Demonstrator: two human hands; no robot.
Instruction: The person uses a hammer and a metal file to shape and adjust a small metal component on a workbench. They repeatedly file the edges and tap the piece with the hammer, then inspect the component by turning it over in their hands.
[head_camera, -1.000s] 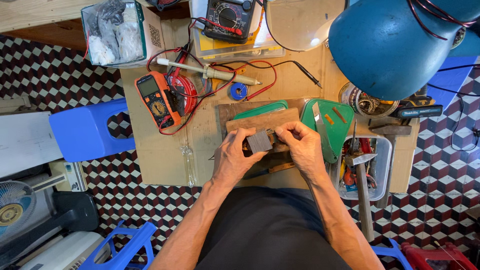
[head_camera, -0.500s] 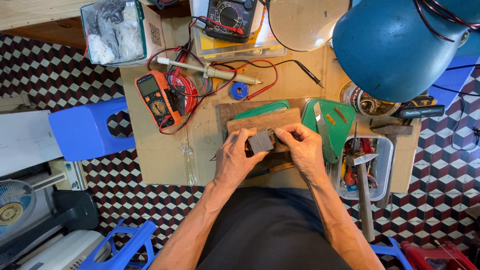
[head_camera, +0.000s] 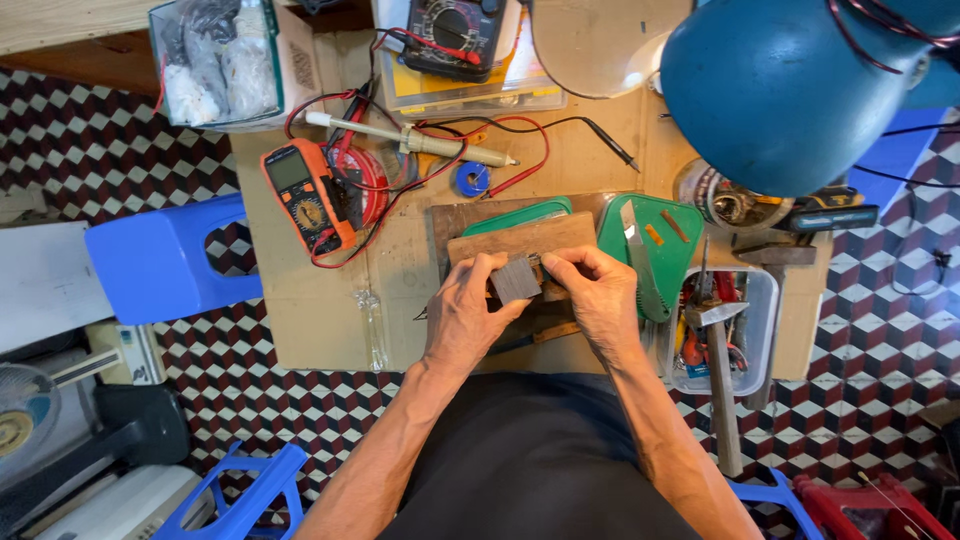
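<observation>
— At the near edge of the worktop (head_camera: 300, 330), what did the hands have hold of?

— A small grey block (head_camera: 516, 279). The left hand (head_camera: 462, 312) was closed round its left side, fingers curled over the top; the right hand (head_camera: 597, 295) pinched its right end with thumb and fingertips. Both were shut on it, neither hand spread open.

— And where was the grey block resting?

— On a wooden board (head_camera: 520, 240), over that board's near edge. Whether the block pressed flat on the wood or was lifted slightly, I could not tell.

— What lay around the wooden board?

— Just right of it was a green tray (head_camera: 675, 255) with a metal blade on it. Beyond that tray, further right of the board, sat a clear plastic tub (head_camera: 755, 340) of tools with a hammer (head_camera: 722, 390) across it. Left of the board, well apart, lay an orange multimeter (head_camera: 308, 195) with red and black leads. Behind the board were a small blue roll (head_camera: 472, 179) and a soldering iron (head_camera: 410, 138). A blue lamp shade (head_camera: 780, 90) hung over the far right corner, and a blue plastic stool (head_camera: 160, 265) stood on the floor to the left.
</observation>
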